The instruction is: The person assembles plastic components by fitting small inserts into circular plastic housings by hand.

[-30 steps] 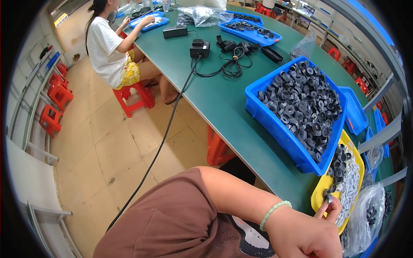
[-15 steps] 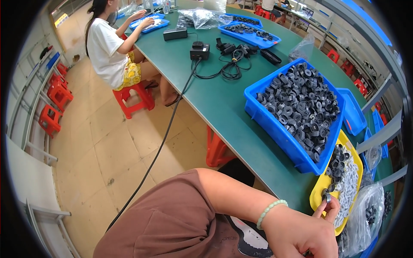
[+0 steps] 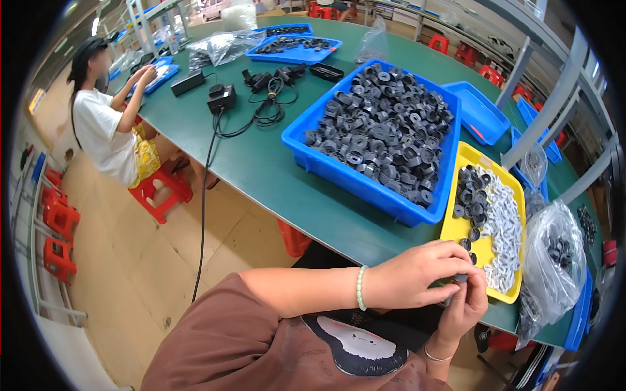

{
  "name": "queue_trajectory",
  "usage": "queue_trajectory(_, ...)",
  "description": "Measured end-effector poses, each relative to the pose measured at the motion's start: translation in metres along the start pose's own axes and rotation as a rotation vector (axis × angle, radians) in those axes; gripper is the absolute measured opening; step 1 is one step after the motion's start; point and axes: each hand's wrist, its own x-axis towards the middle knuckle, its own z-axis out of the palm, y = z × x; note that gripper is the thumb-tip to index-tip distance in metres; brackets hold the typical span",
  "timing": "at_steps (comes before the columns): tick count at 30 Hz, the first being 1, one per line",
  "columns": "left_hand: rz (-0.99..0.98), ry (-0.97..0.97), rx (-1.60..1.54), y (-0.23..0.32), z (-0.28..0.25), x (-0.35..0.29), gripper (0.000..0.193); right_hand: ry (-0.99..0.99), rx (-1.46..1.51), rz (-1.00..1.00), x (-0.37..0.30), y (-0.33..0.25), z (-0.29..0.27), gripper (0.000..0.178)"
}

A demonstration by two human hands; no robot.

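At the green counter (image 3: 254, 169), the left hand (image 3: 414, 274) and right hand (image 3: 464, 307) meet, fingertips pinched around a small, partly hidden grey piece (image 3: 460, 278), just beside a yellow tray (image 3: 484, 251) holding black rings (image 3: 473, 195) and white pieces (image 3: 505, 228).

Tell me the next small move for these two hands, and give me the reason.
Probably ease the left hand back slightly, leaving the small grey piece in the fingers of the right hand. Both hands' fingertips meet around that piece and hide most of it, so a brief look would likely help.
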Motion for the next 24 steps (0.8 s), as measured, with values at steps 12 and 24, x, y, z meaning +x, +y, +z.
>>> queue_trajectory(12,-0.024,0.012,0.019,-0.002,0.002,-0.005,0.029,0.051,-0.032,0.028,-0.007,-0.004,0.005,0.013)
queue_trajectory(24,-0.197,0.127,-0.226,0.005,0.016,-0.008,0.020,0.131,-0.116,-0.075,-0.012,-0.005,0.007,0.013)
